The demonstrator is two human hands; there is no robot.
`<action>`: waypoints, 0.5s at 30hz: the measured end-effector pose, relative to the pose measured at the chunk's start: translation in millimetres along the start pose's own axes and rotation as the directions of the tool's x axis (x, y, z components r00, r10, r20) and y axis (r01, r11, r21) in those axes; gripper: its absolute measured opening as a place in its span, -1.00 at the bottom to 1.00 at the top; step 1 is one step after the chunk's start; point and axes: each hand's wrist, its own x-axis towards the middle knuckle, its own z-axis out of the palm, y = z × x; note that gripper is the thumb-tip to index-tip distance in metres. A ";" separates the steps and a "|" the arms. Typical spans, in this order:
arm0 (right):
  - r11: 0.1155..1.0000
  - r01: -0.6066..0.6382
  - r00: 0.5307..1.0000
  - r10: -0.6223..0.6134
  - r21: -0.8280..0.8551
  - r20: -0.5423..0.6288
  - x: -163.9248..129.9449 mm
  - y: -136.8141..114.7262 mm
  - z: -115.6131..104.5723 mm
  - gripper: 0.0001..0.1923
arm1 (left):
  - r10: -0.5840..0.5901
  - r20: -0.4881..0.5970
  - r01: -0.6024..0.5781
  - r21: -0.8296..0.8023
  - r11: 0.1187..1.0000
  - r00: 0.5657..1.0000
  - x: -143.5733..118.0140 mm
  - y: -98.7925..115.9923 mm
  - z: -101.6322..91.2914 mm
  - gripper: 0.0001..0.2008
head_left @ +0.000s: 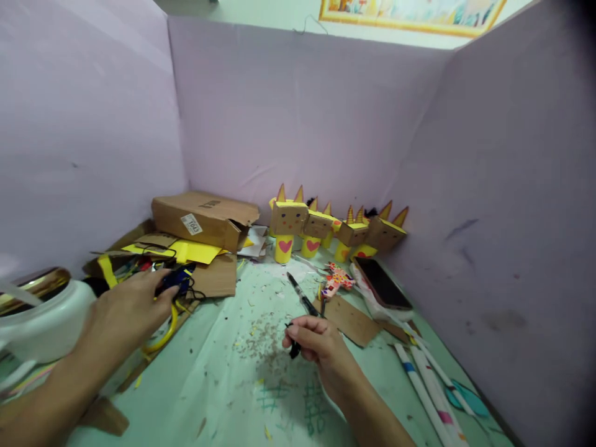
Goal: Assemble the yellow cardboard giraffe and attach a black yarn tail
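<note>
Three lilac walls, littered green table, right hand pinching pen, left hand spread on scraps.

You sat at a craft desk, walled off by lilac partition boards across the upper frame. Paper scraps littered the table; cardboard figures with pink hearts lined the centre back, a cardboard box sat left of them, and markers lay lower right.
</note>
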 end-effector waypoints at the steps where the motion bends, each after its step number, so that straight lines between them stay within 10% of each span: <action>1: 1.000 -0.015 0.999 0.015 0.011 0.039 -0.7 -0.7 -0.2 -0.79 | 0.022 -0.069 -0.023 -0.022 0.999 0.997 -2.5 15.7 4.1 -0.67; 3: 0.998 -0.053 0.991 0.049 0.027 0.126 -2.5 -1.4 -1.1 -0.79 | 0.175 0.186 -0.108 -0.320 0.941 0.967 -10.3 48.1 16.4 -0.73; 6: 0.997 -0.080 0.971 0.074 0.015 0.228 -4.4 -0.9 -2.9 -0.78 | 0.421 0.462 0.014 -0.686 0.727 0.780 -23.6 83.7 39.3 -0.76; 9: 0.996 -0.087 0.952 0.082 0.004 0.295 -4.5 0.6 -3.7 -0.75 | 0.550 0.486 0.061 -0.784 0.617 0.679 -32.2 93.7 57.9 -0.76; 15: 0.994 -0.111 0.936 0.108 -0.012 0.336 -4.5 1.7 -1.9 -0.70 | 0.570 0.522 0.162 -0.811 0.562 0.634 -33.7 78.8 74.1 -0.66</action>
